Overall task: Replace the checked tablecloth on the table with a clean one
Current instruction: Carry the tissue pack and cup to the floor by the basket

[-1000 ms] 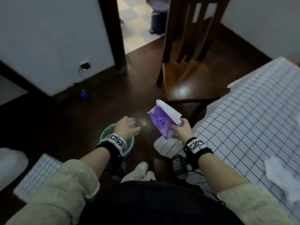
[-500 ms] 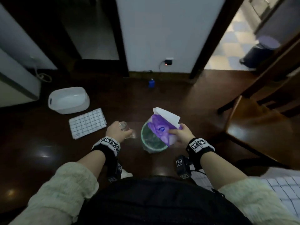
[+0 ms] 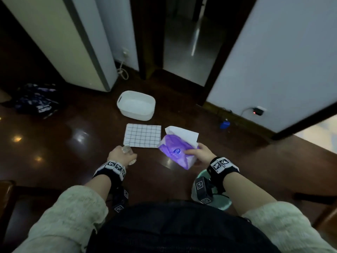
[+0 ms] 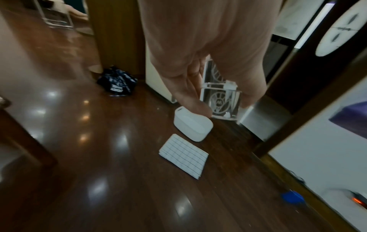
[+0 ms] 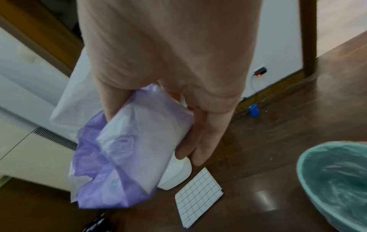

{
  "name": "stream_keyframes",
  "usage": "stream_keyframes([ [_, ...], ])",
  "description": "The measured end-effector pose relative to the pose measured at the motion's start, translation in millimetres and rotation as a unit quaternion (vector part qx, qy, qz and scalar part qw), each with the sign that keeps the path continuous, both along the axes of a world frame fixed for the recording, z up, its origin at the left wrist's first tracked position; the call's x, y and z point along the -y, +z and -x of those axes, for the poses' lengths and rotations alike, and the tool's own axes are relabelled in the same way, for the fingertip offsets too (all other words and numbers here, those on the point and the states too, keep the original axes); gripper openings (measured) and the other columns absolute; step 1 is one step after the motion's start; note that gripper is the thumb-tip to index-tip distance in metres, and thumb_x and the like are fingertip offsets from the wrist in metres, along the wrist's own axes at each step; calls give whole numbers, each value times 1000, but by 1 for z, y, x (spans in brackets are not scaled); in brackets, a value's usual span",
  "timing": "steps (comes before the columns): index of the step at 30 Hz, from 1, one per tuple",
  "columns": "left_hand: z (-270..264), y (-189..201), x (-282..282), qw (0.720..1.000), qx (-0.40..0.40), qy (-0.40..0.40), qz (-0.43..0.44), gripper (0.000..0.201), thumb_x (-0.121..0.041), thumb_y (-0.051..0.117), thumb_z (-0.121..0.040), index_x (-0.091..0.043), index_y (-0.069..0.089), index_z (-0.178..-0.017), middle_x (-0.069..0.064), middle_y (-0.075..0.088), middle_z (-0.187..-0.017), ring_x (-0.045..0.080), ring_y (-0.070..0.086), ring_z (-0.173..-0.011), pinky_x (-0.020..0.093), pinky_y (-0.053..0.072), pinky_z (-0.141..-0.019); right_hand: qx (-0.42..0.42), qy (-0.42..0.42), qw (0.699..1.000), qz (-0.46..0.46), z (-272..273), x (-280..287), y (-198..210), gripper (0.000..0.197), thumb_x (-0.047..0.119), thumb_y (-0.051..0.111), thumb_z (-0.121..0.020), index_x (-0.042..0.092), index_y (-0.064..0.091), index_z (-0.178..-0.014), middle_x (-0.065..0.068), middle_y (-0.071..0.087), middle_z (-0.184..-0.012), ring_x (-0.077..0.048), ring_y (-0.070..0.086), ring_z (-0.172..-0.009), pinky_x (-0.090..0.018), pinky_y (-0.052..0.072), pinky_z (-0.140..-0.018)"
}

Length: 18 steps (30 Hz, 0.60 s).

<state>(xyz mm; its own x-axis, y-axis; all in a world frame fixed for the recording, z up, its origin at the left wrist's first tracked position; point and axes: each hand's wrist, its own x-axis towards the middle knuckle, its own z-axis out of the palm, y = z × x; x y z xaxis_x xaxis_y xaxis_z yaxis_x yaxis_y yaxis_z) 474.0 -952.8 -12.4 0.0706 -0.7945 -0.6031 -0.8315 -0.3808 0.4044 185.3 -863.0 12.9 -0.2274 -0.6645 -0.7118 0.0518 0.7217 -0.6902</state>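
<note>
Nearest you, just behind and below your right wrist, sits a teal bin [image 3: 218, 203] lined with a clear bag [image 5: 341, 177]; what lies in it cannot be told; your right hand [image 3: 199, 154] holds a purple tissue pack [image 3: 175, 152], thumb on top and fingers curled underneath, with a white sheet [image 3: 182, 134] standing out of its opening; your left hand [image 3: 120, 155] is wrapped round a small clear glass [image 4: 220, 100], which looks empty. Beyond both hands the folded checked tablecloth [image 3: 142, 135] lies flat on the dark wooden floor [image 3: 54, 143], between your hands and the white tub [image 3: 135, 105]; the tub stands just past the cloth, apart from it, and shows only its pale inside; left of the tub lies a dark crumpled bag [image 3: 36, 99]; right of the tub, by the wall, stands a small blue object [image 3: 224, 124].
</note>
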Motion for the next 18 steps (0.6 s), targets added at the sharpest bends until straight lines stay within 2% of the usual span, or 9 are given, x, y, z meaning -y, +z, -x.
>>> stream_keyframes([
  [3, -29, -2, 21, 998, -5, 56, 0, 40, -44, 74, -69, -14, 57, -90, 6, 64, -83, 23, 66, -71, 37, 59, -70, -21, 40, 999, -29, -23, 44, -14, 62, 25, 83, -54, 11, 58, -109, -12, 69, -101, -31, 68, -88, -47, 57, -80],
  [4, -36, -3, 28, 998, -5, 70, -1, 39, -43, 74, -70, -14, 57, -90, 7, 65, -83, 22, 65, -71, 36, 60, -69, -39, 51, 997, -39, -27, 59, -23, 67, 29, 85, -53, 11, 58, -111, -13, 68, -106, -32, 67, -93, -48, 56, -84],
  [6, -47, -3, 44, 996, -13, 90, -3, 32, -41, 72, -70, -15, 60, -86, 6, 67, -80, 21, 66, -68, 36, 60, -68, -86, 75, 991, -65, -36, 89, -25, 69, 33, 85, -54, 11, 56, -112, -11, 63, -111, -28, 64, -97, -39, 55, -83],
  [8, -57, -5, 63, 993, -22, 119, 1, 27, -37, 72, -71, -17, 58, -83, 5, 65, -78, 22, 67, -67, 38, 61, -68, -130, 80, 985, -81, -43, 121, -27, 53, 25, 79, -71, 11, 52, -114, -10, 57, -111, -25, 58, -97, -30, 48, -80],
  [10, -66, -7, 86, 990, -29, 141, 2, 26, -34, 73, -73, -17, 56, -83, 4, 63, -79, 22, 66, -67, 38, 61, -66, -146, 80, 982, -95, -46, 155, -34, 56, 21, 75, -79, 5, 49, -126, -13, 54, -120, -27, 56, -108, -28, 43, -85],
  [12, -76, -8, 112, 989, -31, 145, 4, 27, -36, 74, -74, -17, 58, -84, 4, 64, -81, 20, 66, -67, 36, 61, -61, -139, 86, 982, -90, -53, 190, -38, 64, 23, 73, -81, 1, 45, -134, -15, 52, -130, -28, 53, -117, -28, 41, -87],
  [15, -94, -7, 154, 989, -20, 146, 1, 34, -39, 74, -76, -13, 59, -93, 5, 66, -90, 15, 62, -65, 26, 50, -45, -132, 96, 983, -87, -66, 244, -35, 67, 24, 74, -80, 2, 43, -136, -16, 51, -132, -28, 54, -112, -30, 43, -89],
  [16, -99, -7, 169, 988, -23, 153, 3, 36, -37, 74, -76, -13, 57, -95, 6, 64, -92, 15, 61, -67, 23, 46, -44, -131, 99, 983, -83, -71, 263, -33, 67, 24, 73, -81, 3, 43, -136, -16, 51, -132, -28, 54, -112, -30, 43, -90],
  [18, -110, -3, 195, 985, -26, 168, 7, 38, -38, 76, -75, -13, 57, -95, 6, 63, -91, 16, 62, -68, 24, 48, -44, -140, 108, 981, -76, -81, 297, -28, 66, 23, 72, -82, 3, 41, -137, -15, 49, -133, -29, 52, -116, -31, 42, -93],
])
